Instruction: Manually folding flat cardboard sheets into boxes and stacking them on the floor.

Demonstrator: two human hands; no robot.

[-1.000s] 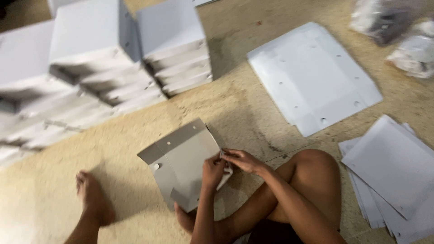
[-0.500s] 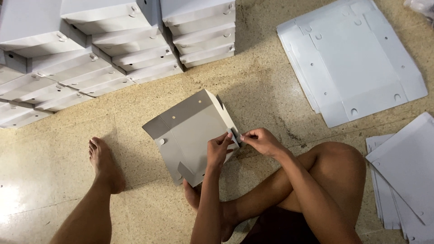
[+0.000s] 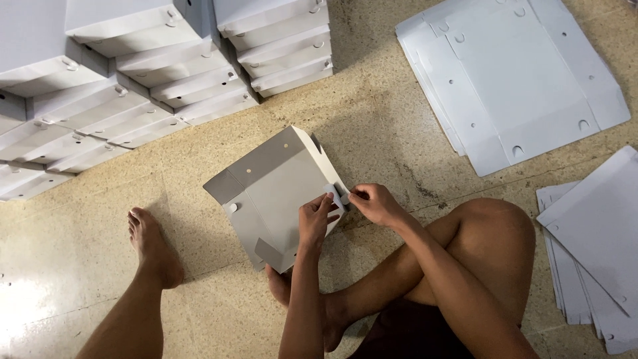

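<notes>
— Where is the half-folded grey box (image 3: 276,193)?

— On the floor (image 3: 372,126), right in front of the seated person, tilted, with its near corner close to the tucked-in foot (image 3: 282,282). One flap with small round holes points up and left.

— And the hands?

— Both meet at the box's right edge. The left hand (image 3: 316,221) rests on the panel with its fingers pressed on a small white tab (image 3: 335,197). The right hand (image 3: 373,203) pinches the same edge from the other side, thumb and fingers closed narrow on the cardboard. So each grip is closed on the box.

— What lies around it?

— Up and to the left, well apart from the box, stand stacks of finished grey boxes (image 3: 166,66), several rows deep. At upper right lies a pile of flat unfolded sheets (image 3: 518,73) with punched holes and half-moon cut-outs. At the right edge, beside the bent knee (image 3: 495,233), there is another fan of flat sheets (image 3: 591,252).

— And the other leg?

— Stretched out to the left, its bare foot (image 3: 153,242) flat on the speckled floor, near the box but not touching it.
</notes>
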